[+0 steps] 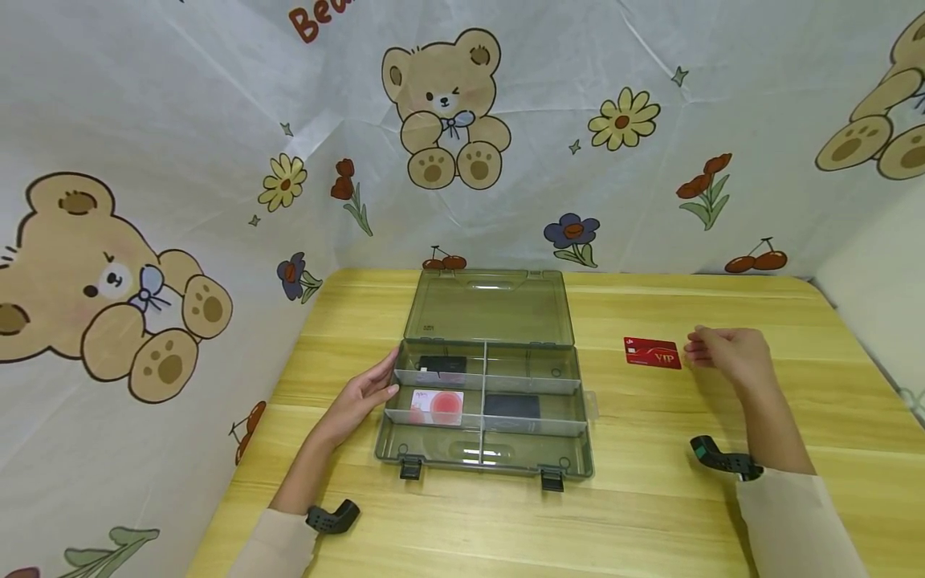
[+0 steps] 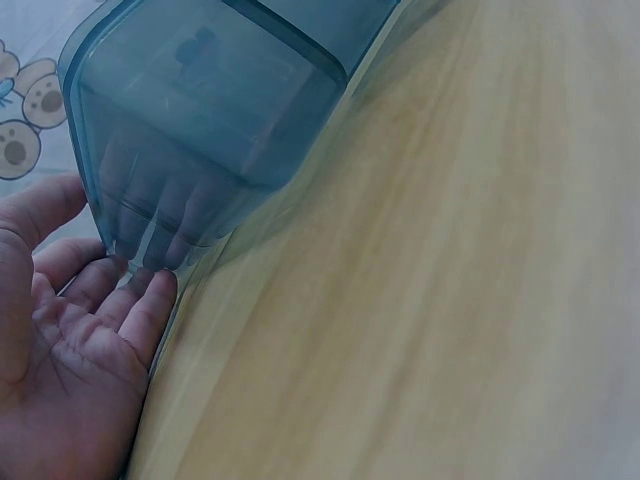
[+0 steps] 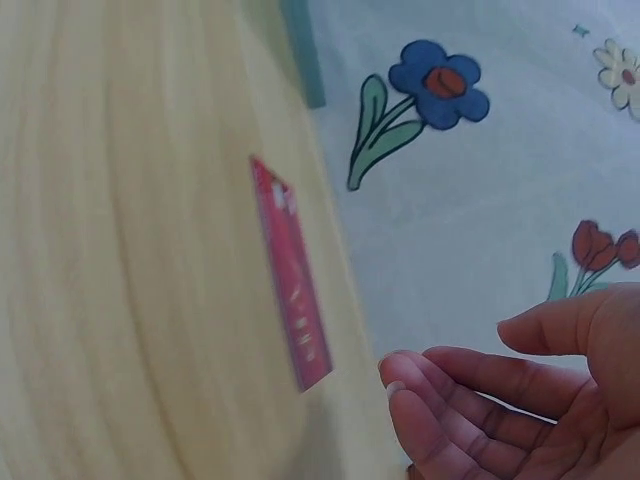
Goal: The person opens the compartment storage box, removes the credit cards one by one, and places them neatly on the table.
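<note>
A see-through grey-green plastic compartment box (image 1: 482,466) stands on the table with its lid (image 1: 488,305) raised behind it. My left hand (image 1: 361,399) rests its fingertips on the box's left side wall; the left wrist view shows this hand (image 2: 85,340) touching the plastic. A red VIP card (image 1: 653,353) lies flat to the right of the box. Just right of that card, apart from it, my right hand (image 1: 733,353) hovers with relaxed fingers and holds nothing. In the right wrist view the card (image 3: 292,280) lies left of the fingertips.
Inside the box, a white card with a red circle (image 1: 437,407) lies in the middle left compartment, a dark card (image 1: 511,406) in the middle right, and a black item (image 1: 443,364) at the back left. Cloth walls with bears (image 1: 451,120) border the wooden table (image 1: 462,530).
</note>
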The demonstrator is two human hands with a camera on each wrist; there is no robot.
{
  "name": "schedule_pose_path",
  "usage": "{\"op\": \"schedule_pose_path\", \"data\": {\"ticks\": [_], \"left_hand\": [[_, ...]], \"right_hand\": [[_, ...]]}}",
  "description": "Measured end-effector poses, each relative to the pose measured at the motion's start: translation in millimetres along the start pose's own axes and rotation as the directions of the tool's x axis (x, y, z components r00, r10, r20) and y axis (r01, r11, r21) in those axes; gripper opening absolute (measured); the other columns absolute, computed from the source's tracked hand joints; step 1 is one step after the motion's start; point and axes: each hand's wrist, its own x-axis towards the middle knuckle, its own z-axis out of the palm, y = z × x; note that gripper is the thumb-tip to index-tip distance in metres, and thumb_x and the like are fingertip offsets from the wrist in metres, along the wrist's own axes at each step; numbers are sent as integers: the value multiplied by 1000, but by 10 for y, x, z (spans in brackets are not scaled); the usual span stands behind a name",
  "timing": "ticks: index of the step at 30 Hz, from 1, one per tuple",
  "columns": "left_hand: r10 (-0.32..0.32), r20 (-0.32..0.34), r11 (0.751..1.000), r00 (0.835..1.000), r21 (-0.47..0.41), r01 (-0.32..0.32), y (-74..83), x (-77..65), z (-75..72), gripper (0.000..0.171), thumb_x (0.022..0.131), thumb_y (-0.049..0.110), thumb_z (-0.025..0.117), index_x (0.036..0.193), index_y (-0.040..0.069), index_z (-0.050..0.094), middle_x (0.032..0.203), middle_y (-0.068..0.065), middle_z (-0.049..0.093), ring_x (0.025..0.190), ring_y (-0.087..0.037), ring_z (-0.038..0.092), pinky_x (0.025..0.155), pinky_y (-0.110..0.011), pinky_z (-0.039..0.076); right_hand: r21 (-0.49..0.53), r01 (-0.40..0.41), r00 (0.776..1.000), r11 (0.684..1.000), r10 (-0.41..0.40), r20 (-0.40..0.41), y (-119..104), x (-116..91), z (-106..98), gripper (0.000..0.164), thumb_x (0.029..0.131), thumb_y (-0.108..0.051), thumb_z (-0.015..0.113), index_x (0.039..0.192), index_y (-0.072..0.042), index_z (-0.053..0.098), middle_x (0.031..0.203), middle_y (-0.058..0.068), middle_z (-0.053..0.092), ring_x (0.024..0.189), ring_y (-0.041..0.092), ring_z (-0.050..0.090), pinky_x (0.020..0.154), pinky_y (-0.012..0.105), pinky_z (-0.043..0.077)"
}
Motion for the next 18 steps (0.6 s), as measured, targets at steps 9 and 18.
{"op": "schedule_pose_path", "data": {"ticks": [9,18], "left_hand": [[14,-2,1000,1000,5,-14,-27,-9,-12,65,105,13,57,162,14,26,169,-4,14,153,-31,14,114,-16,29],[23,2,1000,1000,9,-23,-48,1,-18,65,105,12,57,162,14,26,169,-6,14,153,-32,14,114,-15,29]], "right_hand": [[-7,113,994,994,-113,0,-315,-181,22,57,108,-36,47,122,17,62,86,-2,74,76,6,72,69,20,60],[27,166,984,986,-167,61,-533,-344,53,58,107,-39,50,123,14,63,92,-6,76,82,10,74,72,19,60]]}}
